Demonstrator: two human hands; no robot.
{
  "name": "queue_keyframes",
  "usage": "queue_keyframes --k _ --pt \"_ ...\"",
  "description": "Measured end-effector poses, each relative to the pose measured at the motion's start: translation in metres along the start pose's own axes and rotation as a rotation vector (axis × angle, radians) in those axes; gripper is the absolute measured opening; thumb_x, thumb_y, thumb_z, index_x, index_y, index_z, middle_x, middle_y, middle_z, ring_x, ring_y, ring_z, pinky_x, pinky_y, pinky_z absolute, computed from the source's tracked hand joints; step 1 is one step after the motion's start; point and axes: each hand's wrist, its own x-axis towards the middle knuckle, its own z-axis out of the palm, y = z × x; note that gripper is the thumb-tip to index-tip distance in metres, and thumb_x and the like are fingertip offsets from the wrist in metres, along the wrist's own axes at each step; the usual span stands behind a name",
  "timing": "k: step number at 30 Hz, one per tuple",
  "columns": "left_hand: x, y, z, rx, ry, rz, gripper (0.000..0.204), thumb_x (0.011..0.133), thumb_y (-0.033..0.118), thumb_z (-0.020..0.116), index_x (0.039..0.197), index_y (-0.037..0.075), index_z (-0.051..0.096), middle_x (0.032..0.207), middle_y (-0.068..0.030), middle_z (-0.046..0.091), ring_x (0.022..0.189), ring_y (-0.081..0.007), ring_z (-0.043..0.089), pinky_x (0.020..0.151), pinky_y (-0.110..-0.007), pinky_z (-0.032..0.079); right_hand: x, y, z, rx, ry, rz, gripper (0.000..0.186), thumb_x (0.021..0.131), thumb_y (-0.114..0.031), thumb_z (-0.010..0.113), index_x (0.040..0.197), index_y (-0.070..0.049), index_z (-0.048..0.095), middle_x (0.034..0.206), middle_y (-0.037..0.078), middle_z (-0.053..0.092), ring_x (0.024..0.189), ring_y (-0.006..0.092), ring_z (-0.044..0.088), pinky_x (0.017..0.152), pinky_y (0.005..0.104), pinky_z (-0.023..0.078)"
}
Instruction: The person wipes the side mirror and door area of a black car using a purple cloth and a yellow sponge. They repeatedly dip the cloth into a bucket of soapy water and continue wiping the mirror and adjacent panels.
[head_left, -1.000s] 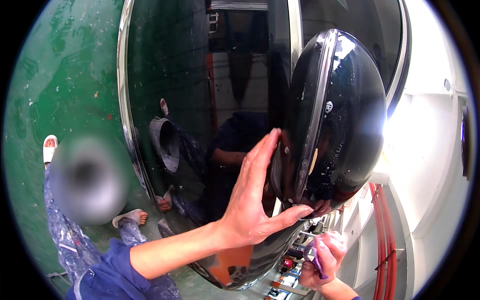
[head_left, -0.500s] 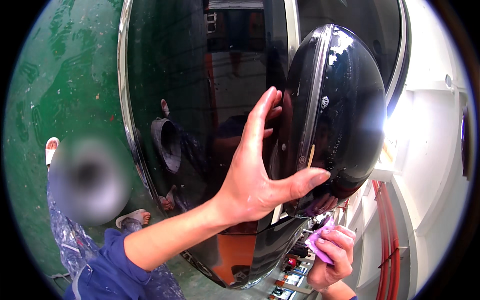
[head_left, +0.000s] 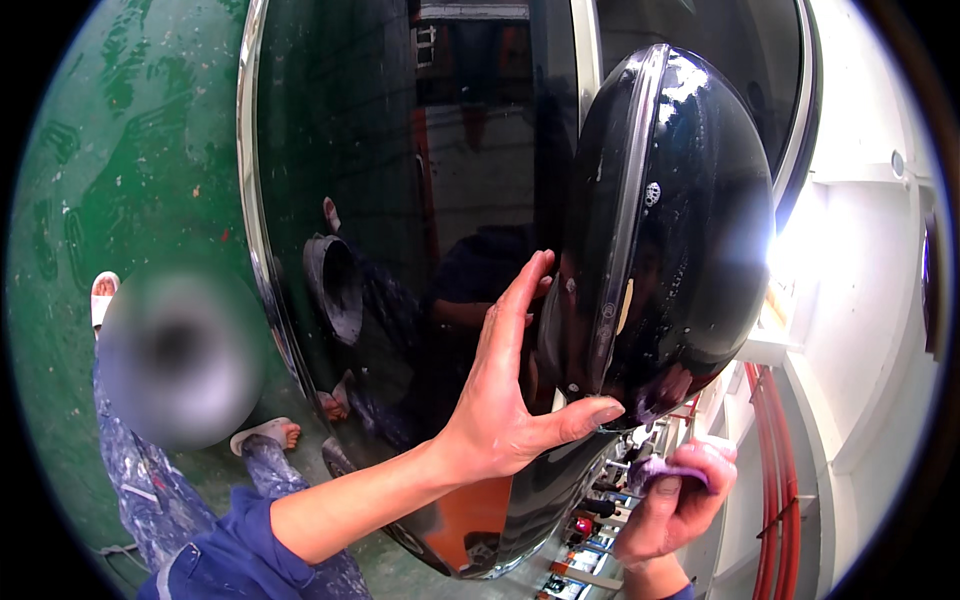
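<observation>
A glossy black side mirror housing (head_left: 700,220) with a lengthwise seam stands out from a dark car door (head_left: 480,180). Beside the housing's lower end, my left hand (head_left: 505,400) is open, its thumb stretched out and its fingers pointing up along the door side. Whether its fingertips touch the housing or the door I cannot tell. My right hand (head_left: 690,500) is closed on a thin, bent purple pad (head_left: 690,474), just below the mirror's lower end and apart from it. Wet whitish suds show on the pad and fingers. Drops and small foam patches dot the housing.
Green floor (head_left: 150,170) with wet marks lies to the left. My paint-specked trousers (head_left: 150,480) and sandals show beside a round grey thing (head_left: 180,360), blurred. Red pipes (head_left: 775,480) run along the white wall (head_left: 860,300) at right.
My left hand has slid down along the mirror. My right hand has shifted slightly right with the purple pad, turning so that the pad is seen more edge-on.
</observation>
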Motion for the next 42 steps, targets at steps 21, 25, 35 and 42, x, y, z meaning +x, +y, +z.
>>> queue_keyframes --k 21,25,35,42 --pt "-0.027 -0.002 -0.024 0.353 -0.207 0.078 0.117 0.083 0.033 0.087 0.167 -0.004 0.013 0.167 -0.0273 0.029 0.153 -0.0429 0.032 0.124 -0.051 0.026 0.008 -0.023 0.064 -0.261 0.194 0.006 0.028 0.078 0.002 0.085 0.091 -0.005 0.061 0.09 0.01 0.051 0.087 0.0246 0.049 0.075 0.0353 0.04" --pt "-0.024 0.003 -0.026 0.396 -0.233 0.069 0.122 0.082 0.037 0.086 0.167 -0.005 0.01 0.168 -0.028 0.025 0.155 -0.0435 0.028 0.124 -0.051 0.024 0.011 -0.023 0.06 -0.267 0.178 0.021 0.026 0.081 -0.003 0.084 0.09 -0.007 0.06 0.097 0.01 0.043 0.09 0.0241 0.045 0.077 0.0347 0.037" --pt "-0.026 0.0 -0.022 0.443 -0.263 0.07 0.124 0.078 0.034 0.086 0.167 -0.005 0.008 0.168 -0.0296 0.023 0.156 -0.0442 0.026 0.125 -0.052 0.022 0.024 -0.022 0.066 -0.294 0.135 -0.08 0.036 0.095 -0.021 0.079 0.092 -0.007 0.045 0.106 0.01 0.033 0.099 0.0226 0.041 0.093 0.0363 0.036" --pt "-0.029 0.0 -0.027 0.389 -0.273 0.055 0.124 0.079 0.035 0.086 0.167 -0.004 0.006 0.169 -0.0286 0.022 0.156 -0.0445 0.025 0.126 -0.053 0.019 0.016 -0.009 0.063 -0.294 0.162 -0.021 0.045 0.095 -0.032 0.079 0.103 -0.008 0.042 0.11 0.007 0.034 0.106 0.0212 0.042 0.096 0.035 0.037"
